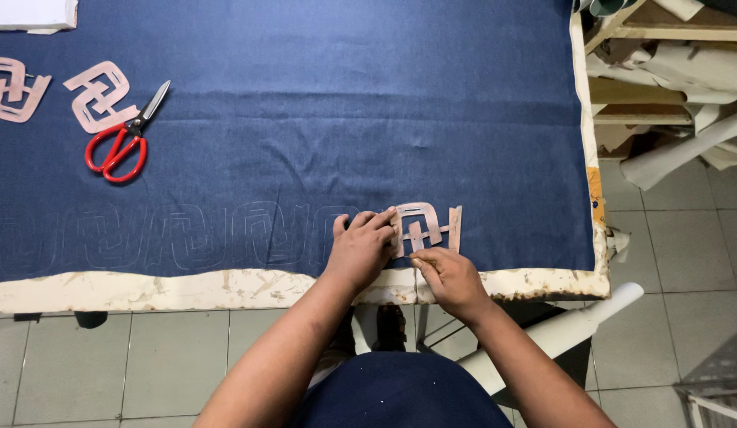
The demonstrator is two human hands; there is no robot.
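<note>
A pinkish cardboard template point(428, 223) with cut-out bars lies on the dark blue cloth point(345, 119) near its front edge. My left hand point(360, 246) presses flat on the template's left part, fingers spread. My right hand point(448, 277) is pinched on a small thin marking tool at the template's lower edge. To the left of the template, a row of several faint traced outlines point(186, 234) of the same shape runs along the cloth.
Red-handled scissors point(121, 143) lie at the far left beside two more pinkish templates point(99, 95) point(12, 89). The table's worn white edge point(186, 287) runs along the front. Shelves with rolled paper point(677, 87) stand at the right; a white roll point(567, 329) leans below.
</note>
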